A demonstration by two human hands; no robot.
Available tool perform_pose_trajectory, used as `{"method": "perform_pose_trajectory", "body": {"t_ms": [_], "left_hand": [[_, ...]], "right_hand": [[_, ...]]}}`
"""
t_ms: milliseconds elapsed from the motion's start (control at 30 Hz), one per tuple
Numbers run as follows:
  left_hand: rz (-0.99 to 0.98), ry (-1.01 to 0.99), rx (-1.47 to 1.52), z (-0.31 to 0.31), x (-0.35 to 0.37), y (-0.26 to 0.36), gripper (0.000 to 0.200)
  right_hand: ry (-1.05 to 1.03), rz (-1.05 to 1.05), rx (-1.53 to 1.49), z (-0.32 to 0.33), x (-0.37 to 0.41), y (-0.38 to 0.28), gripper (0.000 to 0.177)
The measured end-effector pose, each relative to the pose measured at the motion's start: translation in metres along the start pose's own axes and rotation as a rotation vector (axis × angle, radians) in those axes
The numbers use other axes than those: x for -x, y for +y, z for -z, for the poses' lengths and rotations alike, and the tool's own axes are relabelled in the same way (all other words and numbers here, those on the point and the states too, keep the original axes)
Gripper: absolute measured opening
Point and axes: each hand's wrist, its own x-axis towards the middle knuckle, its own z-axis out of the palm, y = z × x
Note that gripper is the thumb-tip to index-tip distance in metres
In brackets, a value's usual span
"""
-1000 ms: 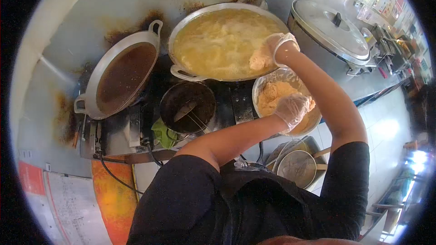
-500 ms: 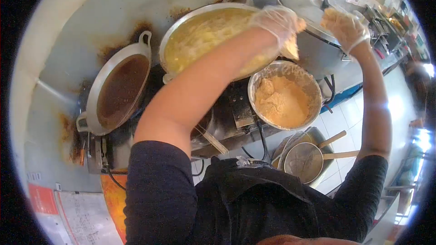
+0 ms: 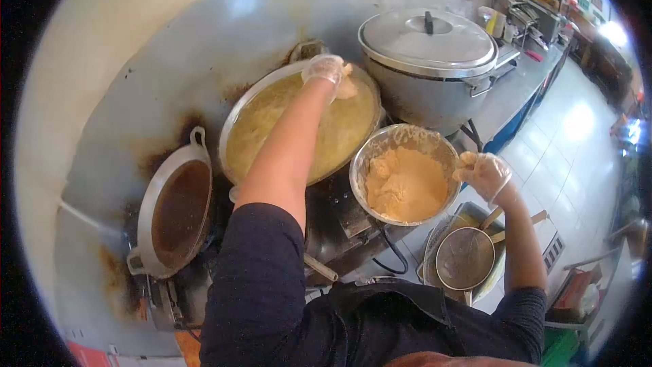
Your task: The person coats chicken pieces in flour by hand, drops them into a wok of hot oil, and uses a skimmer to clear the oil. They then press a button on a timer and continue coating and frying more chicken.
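Note:
My left hand (image 3: 324, 73), in a clear glove, is over the far side of the wide pan of bubbling oil (image 3: 261, 126). Its fingers are closed on a pale battered piece (image 3: 346, 87) that hangs above the oil. My right hand (image 3: 483, 173), also gloved, is at the right rim of the metal bowl (image 3: 360, 187). Its fingers are curled and coated with batter; what they hold, if anything, cannot be made out. Thick orange-tan batter (image 3: 407, 187) with lumps fills much of the bowl.
A large lidded pot (image 3: 421, 95) stands behind the bowl. A pan of dark liquid (image 3: 180, 214) sits at the left. Below the bowl, a round strainer (image 3: 465, 258) rests over a container. A wooden handle (image 3: 320, 267) sticks out near the stove's front edge.
The view has shifted, showing the lidded pot fully. My right hand has come down from beside the pot to the bowl's rim. My left hand has moved from the pan's right edge to over the oil.

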Motion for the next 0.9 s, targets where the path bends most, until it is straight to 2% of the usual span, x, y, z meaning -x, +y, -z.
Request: {"method": "perform_pose_trajectory", "body": {"t_ms": [67, 133, 200, 267, 333, 400, 433, 567, 633, 700, 767, 833, 900], "left_hand": [[0.027, -0.020, -0.046, -0.007, -0.001, 0.000, 0.042], [0.055, -0.012, -0.076, -0.008, -0.002, 0.006, 0.040], [-0.142, 0.008, -0.231, -0.009, -0.039, 0.008, 0.037], [-0.394, 0.078, -0.396, 0.023, -0.009, 0.026, 0.036], [-0.607, 0.151, -0.476, 0.072, 0.026, 0.065, 0.036], [-0.627, -0.011, -0.454, 0.080, 0.031, 0.101, 0.047], [-0.592, -0.188, -0.436, 0.090, 0.044, 0.124, 0.058], [-0.737, -0.446, -0.375, 0.096, 0.147, 0.175, 0.051], [-0.754, -0.358, -0.143, 0.049, 0.182, 0.180, 0.046], [-0.804, -0.298, -0.126, 0.006, 0.215, 0.177, 0.039], [-0.653, -0.458, -0.072, -0.076, 0.220, 0.165, 0.038], [-0.540, -0.605, -0.050, -0.143, 0.230, 0.149, 0.036], [-0.526, -0.667, -0.064, -0.180, 0.242, 0.132, 0.034]], "right_hand": [[-0.099, -0.128, -0.150, 0.025, 0.012, -0.048, 0.019], [-0.068, -0.118, -0.244, 0.017, 0.021, -0.038, 0.019], [-0.124, -0.105, -0.349, 0.004, 0.024, -0.021, 0.017], [-0.101, -0.187, -0.589, -0.033, 0.023, 0.040, 0.015], [-0.085, -0.223, -0.207, -0.034, 0.022, 0.031, 0.011], [-0.054, -0.068, 0.001, -0.027, 0.019, 0.022, 0.012], [-0.046, 0.006, 0.099, -0.027, 0.020, 0.020, 0.013], [-0.093, -0.079, -0.031, -0.045, 0.016, 0.032, 0.024], [-0.097, -0.085, -0.009, -0.051, 0.025, 0.035, 0.027], [-0.099, 0.014, 0.132, -0.048, 0.032, 0.031, 0.029], [-0.179, 0.048, -0.274, -0.081, 0.033, 0.076, 0.033], [-0.236, 0.131, -0.062, -0.081, 0.023, 0.060, 0.036], [-0.346, 0.190, 0.189, -0.068, 0.003, 0.023, 0.040]]}}
